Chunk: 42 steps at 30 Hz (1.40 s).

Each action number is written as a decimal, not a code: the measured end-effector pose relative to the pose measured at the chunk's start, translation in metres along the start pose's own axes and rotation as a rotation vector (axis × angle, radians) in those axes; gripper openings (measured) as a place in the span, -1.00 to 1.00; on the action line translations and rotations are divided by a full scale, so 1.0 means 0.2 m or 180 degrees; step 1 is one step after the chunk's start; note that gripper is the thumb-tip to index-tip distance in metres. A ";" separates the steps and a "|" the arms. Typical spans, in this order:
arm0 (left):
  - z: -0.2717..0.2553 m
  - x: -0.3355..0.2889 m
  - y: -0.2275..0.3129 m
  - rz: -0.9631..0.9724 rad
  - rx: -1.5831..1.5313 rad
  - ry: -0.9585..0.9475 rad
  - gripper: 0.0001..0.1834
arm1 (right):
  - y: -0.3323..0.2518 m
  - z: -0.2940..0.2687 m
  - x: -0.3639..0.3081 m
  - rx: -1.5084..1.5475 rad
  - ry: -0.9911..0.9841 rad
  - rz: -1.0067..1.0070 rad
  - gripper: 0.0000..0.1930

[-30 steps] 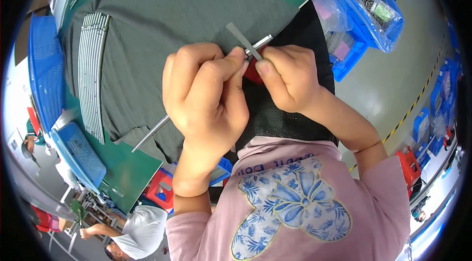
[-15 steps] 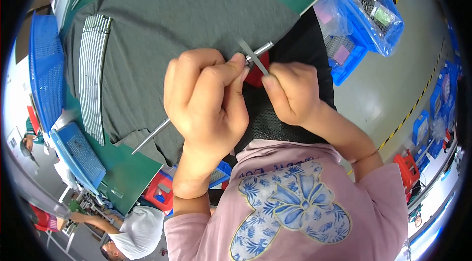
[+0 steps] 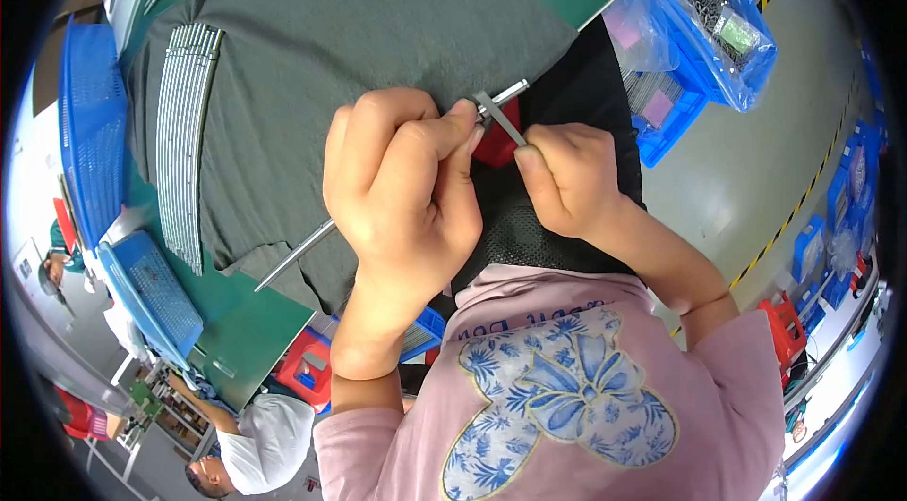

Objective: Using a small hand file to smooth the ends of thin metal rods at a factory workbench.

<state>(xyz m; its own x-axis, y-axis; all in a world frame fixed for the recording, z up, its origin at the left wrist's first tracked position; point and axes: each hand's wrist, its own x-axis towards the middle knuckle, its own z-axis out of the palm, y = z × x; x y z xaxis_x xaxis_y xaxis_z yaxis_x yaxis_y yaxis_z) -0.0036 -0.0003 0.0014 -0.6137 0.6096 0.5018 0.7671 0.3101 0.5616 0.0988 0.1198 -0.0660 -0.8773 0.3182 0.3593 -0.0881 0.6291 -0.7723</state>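
My left hand is closed around a thin silver metal rod, which slants from lower left to upper right. The rod's far end sticks out past my thumb and fingertips. My right hand pinches a flat grey file-like strip between thumb and curled fingers. This strip lies across the rod just beyond my left fingertips. A red patch shows beneath, on dark material; what it belongs to is partly hidden. On the grey cloth, to the left, several similar metal rods lie side by side.
The cloth covers a green table. Blue baskets stand along its left side. At the right, blue bins hold bagged small metal parts and rods. Red stools stand near the table. A person in a white shirt sits at lower left.
The strip has been drawn back toward my right hand's side, so less of it extends beyond the rod. Both hands have shifted slightly right. The person at lower left has moved their head and arm.
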 end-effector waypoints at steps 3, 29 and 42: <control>-0.01 0.00 0.01 -0.0029 -0.0034 0.0008 -0.81 | -0.09 0.01 0.13 -0.0036 0.0261 -0.0163 -0.84; -0.02 0.00 0.01 -0.0025 -0.0045 0.0013 -0.81 | -0.07 0.00 0.07 0.0024 0.0148 0.0005 -0.86; -0.03 0.00 0.01 -0.0121 0.0065 -0.0122 -0.83 | 0.08 -0.09 -0.17 0.0319 0.0029 -0.0071 -0.86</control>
<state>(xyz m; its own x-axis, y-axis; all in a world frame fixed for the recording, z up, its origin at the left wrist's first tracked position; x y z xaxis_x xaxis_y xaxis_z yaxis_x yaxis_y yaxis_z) -0.0032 -0.0045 0.0058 -0.6352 0.6245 0.4545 0.7472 0.3480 0.5662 0.1356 0.1320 -0.0810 -0.8703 0.3116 0.3814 -0.1547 0.5622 -0.8124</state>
